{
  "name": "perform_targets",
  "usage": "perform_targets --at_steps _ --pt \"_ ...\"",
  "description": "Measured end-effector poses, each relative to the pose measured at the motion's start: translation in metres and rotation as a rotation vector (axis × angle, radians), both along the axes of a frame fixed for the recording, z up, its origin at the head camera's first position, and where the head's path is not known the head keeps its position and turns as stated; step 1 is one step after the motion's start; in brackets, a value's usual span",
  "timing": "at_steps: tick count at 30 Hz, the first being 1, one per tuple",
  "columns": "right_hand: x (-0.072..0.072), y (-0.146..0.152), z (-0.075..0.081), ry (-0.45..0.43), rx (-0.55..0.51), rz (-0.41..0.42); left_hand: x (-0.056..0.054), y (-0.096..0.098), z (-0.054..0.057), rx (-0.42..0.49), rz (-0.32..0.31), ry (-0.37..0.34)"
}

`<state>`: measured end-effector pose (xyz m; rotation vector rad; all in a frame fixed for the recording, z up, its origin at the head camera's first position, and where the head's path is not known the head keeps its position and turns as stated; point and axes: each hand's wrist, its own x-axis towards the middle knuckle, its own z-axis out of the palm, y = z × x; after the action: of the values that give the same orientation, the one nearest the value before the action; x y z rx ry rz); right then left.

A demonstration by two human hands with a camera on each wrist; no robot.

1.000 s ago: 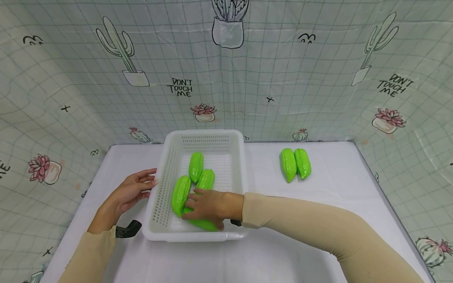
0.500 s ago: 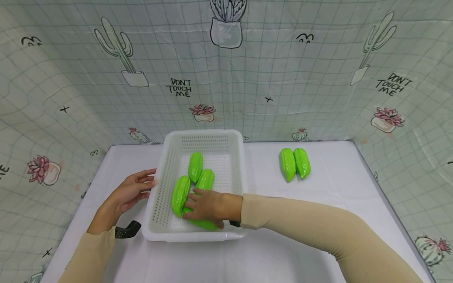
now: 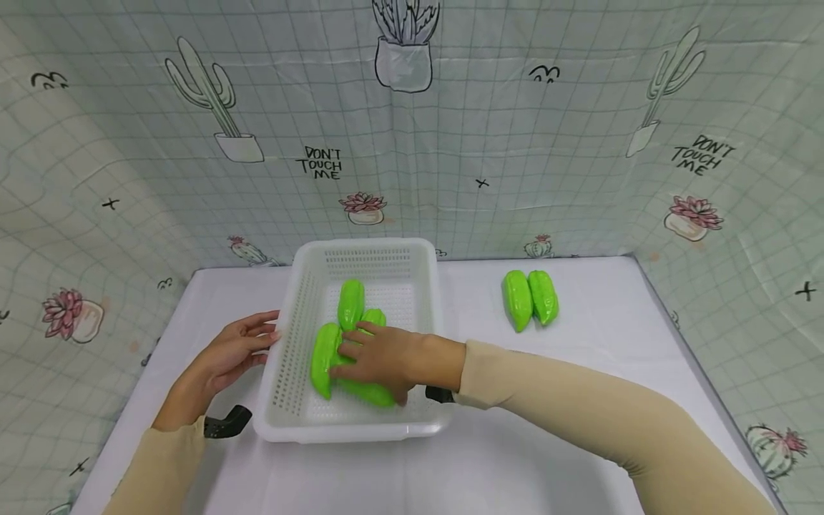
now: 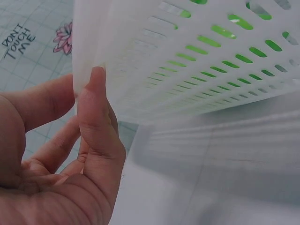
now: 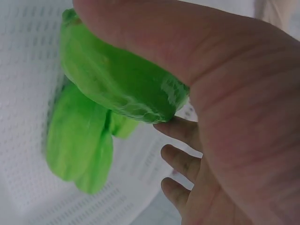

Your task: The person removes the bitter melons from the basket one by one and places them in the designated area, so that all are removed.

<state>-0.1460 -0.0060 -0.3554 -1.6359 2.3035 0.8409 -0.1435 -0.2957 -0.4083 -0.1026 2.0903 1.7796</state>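
In the head view, my right hand [image 3: 386,357] is inside a white slotted plastic basket [image 3: 290,422], gripping a glossy green ridged star fruit [image 3: 370,393]. The right wrist view shows this star fruit [image 5: 117,77] between thumb and fingertips, over other green fruit [image 5: 75,136]. Around the hand in the basket lie a star fruit [image 3: 324,361] at left, one [image 3: 350,304] behind, and one [image 3: 375,317] partly hidden under the fingers. My left hand [image 3: 234,350] is at the basket's left side; in the left wrist view, its thumb and fingers pinch the rim [image 4: 86,42].
Two more green star fruit [image 3: 518,300] lie side by side on the white table [image 3: 599,322], right of the basket. A printed cloth backdrop [image 3: 450,129] rises behind and at both sides.
My right hand has risen a little and shifted away from the basket's near wall, bringing the star fruit with it. The left hand stays at the rim.
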Motion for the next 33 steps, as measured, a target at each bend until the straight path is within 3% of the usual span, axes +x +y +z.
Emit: perform_targets --at_steps 14,20,33 --pt "-0.017 0.05 0.031 -0.111 -0.211 -0.134 0.001 0.002 0.0 0.009 -0.008 -0.004" --pt "-0.023 0.075 0.043 -0.125 -0.31 -0.154 0.002 0.002 0.001 0.002 -0.002 -0.001" --pt "-0.032 0.146 0.051 -0.17 -0.536 -0.3 0.002 0.003 0.001 0.01 0.006 -0.004"
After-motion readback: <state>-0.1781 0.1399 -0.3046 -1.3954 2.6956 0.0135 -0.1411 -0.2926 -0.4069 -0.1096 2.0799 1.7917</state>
